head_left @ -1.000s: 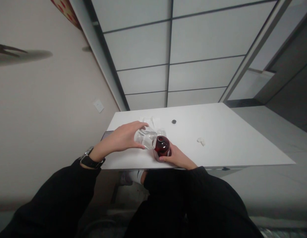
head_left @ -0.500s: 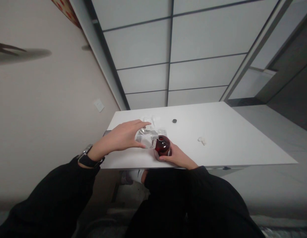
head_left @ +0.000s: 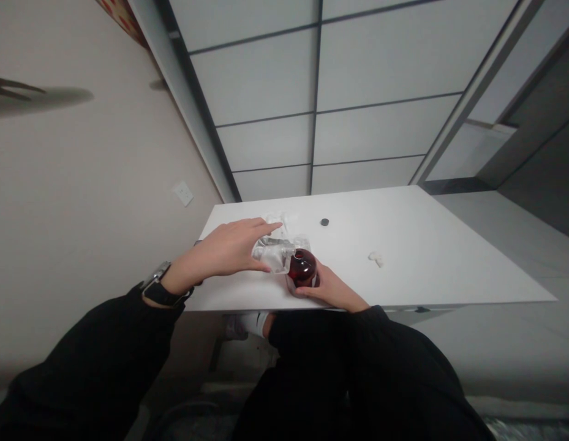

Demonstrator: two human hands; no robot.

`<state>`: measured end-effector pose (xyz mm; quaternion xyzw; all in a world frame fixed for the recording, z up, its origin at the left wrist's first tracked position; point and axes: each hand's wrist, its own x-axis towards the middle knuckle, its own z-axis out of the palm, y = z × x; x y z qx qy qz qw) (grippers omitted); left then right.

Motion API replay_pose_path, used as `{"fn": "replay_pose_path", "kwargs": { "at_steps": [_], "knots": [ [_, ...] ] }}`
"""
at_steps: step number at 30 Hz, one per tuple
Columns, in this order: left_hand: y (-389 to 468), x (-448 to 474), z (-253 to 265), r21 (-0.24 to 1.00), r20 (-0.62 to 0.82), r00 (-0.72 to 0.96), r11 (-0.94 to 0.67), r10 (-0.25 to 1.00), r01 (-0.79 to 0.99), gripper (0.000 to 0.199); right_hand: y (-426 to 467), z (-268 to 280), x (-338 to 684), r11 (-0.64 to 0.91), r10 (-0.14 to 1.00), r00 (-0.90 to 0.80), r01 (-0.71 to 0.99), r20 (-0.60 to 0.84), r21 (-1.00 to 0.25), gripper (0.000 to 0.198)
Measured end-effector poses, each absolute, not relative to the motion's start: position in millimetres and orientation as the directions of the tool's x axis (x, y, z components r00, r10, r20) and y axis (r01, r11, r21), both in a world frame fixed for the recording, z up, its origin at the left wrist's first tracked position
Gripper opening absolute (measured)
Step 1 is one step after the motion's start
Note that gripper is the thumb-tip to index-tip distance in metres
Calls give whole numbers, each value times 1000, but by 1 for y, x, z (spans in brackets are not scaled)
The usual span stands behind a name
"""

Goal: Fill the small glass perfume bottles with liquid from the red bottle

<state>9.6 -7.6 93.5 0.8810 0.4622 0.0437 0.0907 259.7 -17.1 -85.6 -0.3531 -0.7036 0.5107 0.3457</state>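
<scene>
My left hand (head_left: 231, 248) is curled around a clear bottle (head_left: 275, 256), thumb below and fingers above. The clear bottle is tipped on its side, its narrow neck pointing right at the mouth of a round dark-red bottle (head_left: 303, 268). My right hand (head_left: 332, 289) grips the dark-red bottle from the right, near the front edge of the white table (head_left: 426, 245). The dark-red bottle looks upright, with its small top opening uncovered. Whether liquid runs between the two bottles is too small to tell.
A small dark round cap (head_left: 324, 222) lies toward the back of the table. To the right is a small crumpled whitish piece (head_left: 376, 258). Clear plastic pieces (head_left: 277, 220) lie behind my left hand. A panelled sliding door (head_left: 266, 92) stands behind the table, a wall at left.
Both hands keep their hold on the two bottles and have barely moved. The clear bottle's neck sits a touch lower toward the opening. The whole view has shifted slightly.
</scene>
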Motion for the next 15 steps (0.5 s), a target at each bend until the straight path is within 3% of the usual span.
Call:
{"fn": "replay_pose_path", "kwargs": {
  "at_steps": [8,15],
  "knots": [
    [-5,12,96,174,-15,577,-567,816,805,82,-17,-88,261,220,848,-517,138,119,-966,100],
    [-14,27,114,-53,-173,537,-552,826,832,84,-17,-89,260,230,855,-503,153,125,-961,100]
  ]
}}
